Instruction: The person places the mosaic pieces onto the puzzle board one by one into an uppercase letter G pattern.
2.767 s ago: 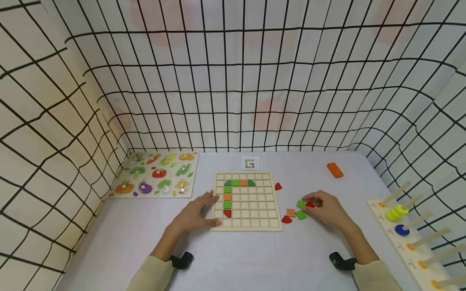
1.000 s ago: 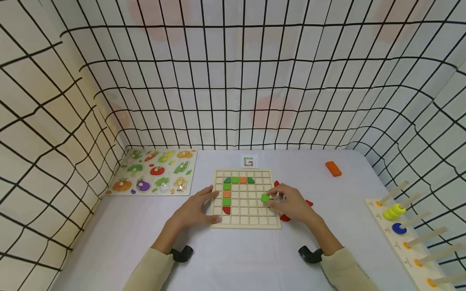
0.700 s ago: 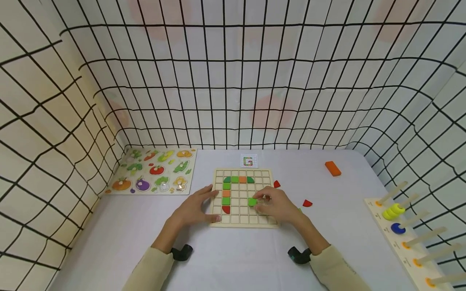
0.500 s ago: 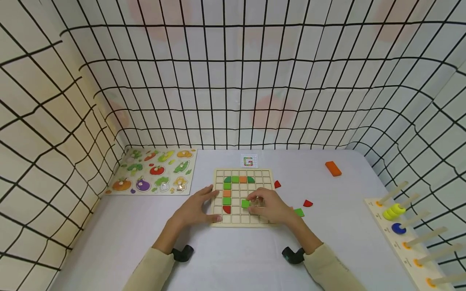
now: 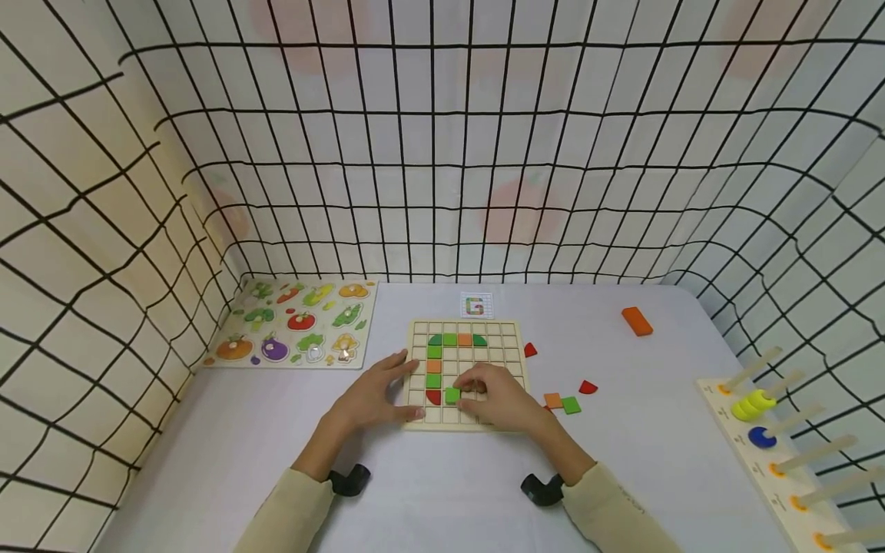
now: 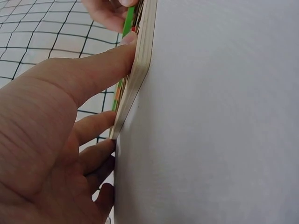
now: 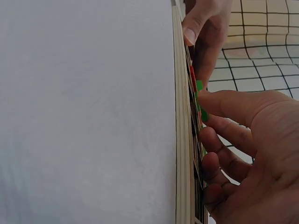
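Between thumb and fingers my right hand (image 5: 501,399) pinches a green square tile (image 5: 452,395) at the wooden grid board (image 5: 449,415). In the right wrist view the green tile (image 7: 201,86) stands slightly tilted at the board's surface. It is just right of a red quarter-round tile (image 5: 433,397). Above that red tile runs a column of green and orange squares, joining a top row that has dark green quarter-rounds at both ends. My left hand (image 5: 373,395) rests against the board's left edge, fingers spread and thumb on the rim.
Right of the board lie an orange square (image 5: 553,400), a green square (image 5: 571,405) and red quarter-rounds (image 5: 588,387). A pattern card (image 5: 477,306) is behind it. Vegetable puzzle (image 5: 290,326) at left, orange block (image 5: 637,321) and peg board (image 5: 767,453) at right.
My right hand has picked up a green square from the loose tiles at right and carried it leftward across the board to beside the red tile. My left hand has stayed at the edge.
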`<state>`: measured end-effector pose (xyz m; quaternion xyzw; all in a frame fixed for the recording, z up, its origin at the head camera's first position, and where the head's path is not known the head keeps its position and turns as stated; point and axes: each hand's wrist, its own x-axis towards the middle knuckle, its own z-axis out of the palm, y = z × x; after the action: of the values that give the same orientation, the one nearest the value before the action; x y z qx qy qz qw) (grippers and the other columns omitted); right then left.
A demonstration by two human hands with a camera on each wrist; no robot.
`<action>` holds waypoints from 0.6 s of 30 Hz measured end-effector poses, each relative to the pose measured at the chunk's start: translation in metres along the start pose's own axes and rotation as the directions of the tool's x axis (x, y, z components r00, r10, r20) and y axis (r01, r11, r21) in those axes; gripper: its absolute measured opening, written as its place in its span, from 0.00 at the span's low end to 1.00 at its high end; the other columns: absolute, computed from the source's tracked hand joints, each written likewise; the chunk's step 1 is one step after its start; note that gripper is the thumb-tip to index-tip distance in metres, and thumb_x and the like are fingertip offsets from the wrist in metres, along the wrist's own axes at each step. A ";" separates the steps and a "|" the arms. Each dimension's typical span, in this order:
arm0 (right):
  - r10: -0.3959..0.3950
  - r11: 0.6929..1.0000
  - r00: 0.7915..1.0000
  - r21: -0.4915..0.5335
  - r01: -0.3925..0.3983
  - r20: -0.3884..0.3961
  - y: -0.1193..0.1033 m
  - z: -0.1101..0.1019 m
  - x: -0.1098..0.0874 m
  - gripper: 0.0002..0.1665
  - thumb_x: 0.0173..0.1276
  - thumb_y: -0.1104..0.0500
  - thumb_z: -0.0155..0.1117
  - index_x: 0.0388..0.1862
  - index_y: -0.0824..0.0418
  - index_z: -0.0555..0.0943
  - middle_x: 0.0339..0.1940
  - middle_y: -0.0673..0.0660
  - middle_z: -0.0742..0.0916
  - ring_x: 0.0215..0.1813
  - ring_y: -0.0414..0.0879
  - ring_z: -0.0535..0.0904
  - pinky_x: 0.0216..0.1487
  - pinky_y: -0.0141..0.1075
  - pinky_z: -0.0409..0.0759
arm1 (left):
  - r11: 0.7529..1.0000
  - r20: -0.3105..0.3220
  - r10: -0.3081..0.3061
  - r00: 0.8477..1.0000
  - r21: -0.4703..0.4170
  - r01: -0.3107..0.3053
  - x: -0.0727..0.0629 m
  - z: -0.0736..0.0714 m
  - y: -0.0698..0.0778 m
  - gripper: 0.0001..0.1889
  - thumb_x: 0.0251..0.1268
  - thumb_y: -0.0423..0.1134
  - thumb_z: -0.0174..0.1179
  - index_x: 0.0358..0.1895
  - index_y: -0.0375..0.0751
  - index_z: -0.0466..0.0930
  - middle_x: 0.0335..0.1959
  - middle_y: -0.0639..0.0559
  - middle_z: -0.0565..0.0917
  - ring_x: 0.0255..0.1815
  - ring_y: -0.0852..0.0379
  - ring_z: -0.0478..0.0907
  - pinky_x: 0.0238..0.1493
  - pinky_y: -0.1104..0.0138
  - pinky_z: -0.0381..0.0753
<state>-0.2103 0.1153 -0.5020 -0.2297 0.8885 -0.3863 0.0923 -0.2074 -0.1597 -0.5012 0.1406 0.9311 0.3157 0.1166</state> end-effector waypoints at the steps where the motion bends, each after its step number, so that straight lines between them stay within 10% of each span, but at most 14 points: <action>1: -0.003 1.000 1.000 -0.004 0.003 0.000 -0.001 0.000 0.000 0.12 0.65 0.58 0.75 0.48 0.51 0.88 0.38 0.46 0.84 0.40 0.44 0.74 0.41 0.33 0.75 | 1.000 0.000 0.001 1.000 0.000 -0.001 0.000 0.000 0.000 0.48 0.51 0.62 0.77 0.77 0.57 0.69 0.84 0.54 0.58 0.85 0.43 0.53 0.79 0.40 0.61; 18: 0.018 0.997 0.999 -0.078 -0.021 -0.044 0.000 0.008 0.003 0.14 0.63 0.55 0.78 0.47 0.49 0.90 0.37 0.42 0.83 0.40 0.40 0.73 0.41 0.33 0.75 | 1.000 -0.003 0.013 1.000 0.009 -0.013 0.002 0.001 -0.001 0.48 0.51 0.61 0.77 0.77 0.56 0.69 0.84 0.54 0.58 0.85 0.43 0.53 0.78 0.40 0.61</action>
<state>-0.2099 0.1090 -0.5071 -0.2159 0.9070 -0.3552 0.0676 -0.2093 -0.1593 -0.5026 0.1469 0.9316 0.3127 0.1126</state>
